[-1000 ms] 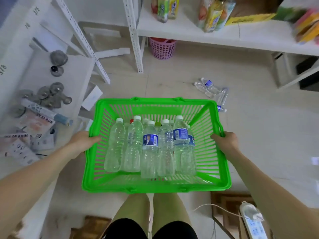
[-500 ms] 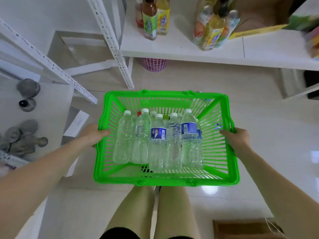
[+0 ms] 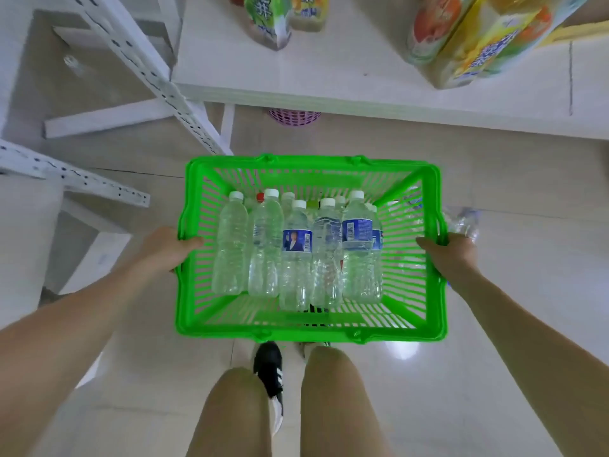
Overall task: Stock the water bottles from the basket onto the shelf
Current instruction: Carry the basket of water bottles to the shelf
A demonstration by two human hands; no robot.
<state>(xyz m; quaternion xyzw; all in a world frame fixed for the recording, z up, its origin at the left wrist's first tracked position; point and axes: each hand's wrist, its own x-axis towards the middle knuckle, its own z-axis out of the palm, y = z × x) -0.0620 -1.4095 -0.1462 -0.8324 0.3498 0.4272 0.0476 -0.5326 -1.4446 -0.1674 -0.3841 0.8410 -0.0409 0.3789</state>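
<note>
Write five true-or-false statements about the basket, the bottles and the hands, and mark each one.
1. The left hand and the right hand each grip a side rim of the green basket. True.
2. The water bottles already stand on the shelf. False: they stand in the green basket.
3. A red cap shows among the water bottles. True.
4. The right hand holds a single bottle. False: it grips the basket's rim.
5. A pink basket shows beneath the shelf. True.
</note>
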